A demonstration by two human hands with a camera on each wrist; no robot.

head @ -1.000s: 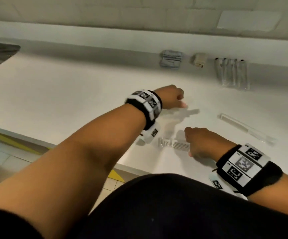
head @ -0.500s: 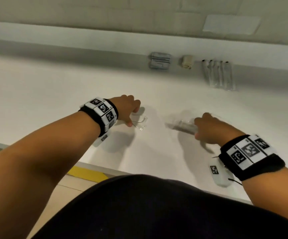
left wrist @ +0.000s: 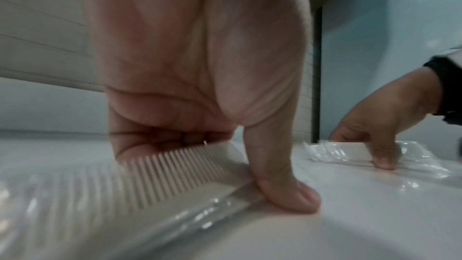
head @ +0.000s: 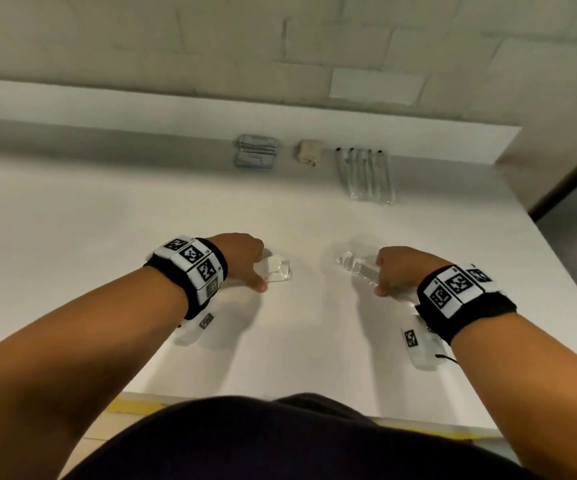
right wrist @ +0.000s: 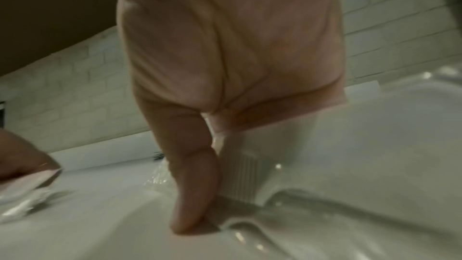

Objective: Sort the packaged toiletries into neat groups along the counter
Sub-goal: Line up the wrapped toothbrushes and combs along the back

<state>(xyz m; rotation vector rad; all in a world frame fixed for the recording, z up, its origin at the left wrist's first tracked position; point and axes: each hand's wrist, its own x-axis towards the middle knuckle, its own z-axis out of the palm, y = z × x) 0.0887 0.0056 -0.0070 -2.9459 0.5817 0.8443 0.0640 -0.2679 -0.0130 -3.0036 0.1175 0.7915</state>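
Left hand [head: 242, 259] fingers [left wrist: 287, 185] pinch a wrapped comb [left wrist: 175, 171] low on the table [head: 72, 237]; right hand [head: 403, 271] pinches another wrapped comb [head: 358, 268]. Step: gathering combs. Next, likely: carry both toward the back-row groups [head: 366, 174], laid parallel.

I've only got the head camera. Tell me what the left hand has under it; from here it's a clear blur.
Observer: A white comb in clear wrap. The left hand pinches it, thumb against its spine.
Operator: Now the other hand.
Observer: The right wrist view shows teeth there too: a second comb, wrapped, gripped by the right hand.
Operator: Report how the left one sits.
Observer: Tilted, spine low on the counter by the thumb, teeth up toward the fingers.
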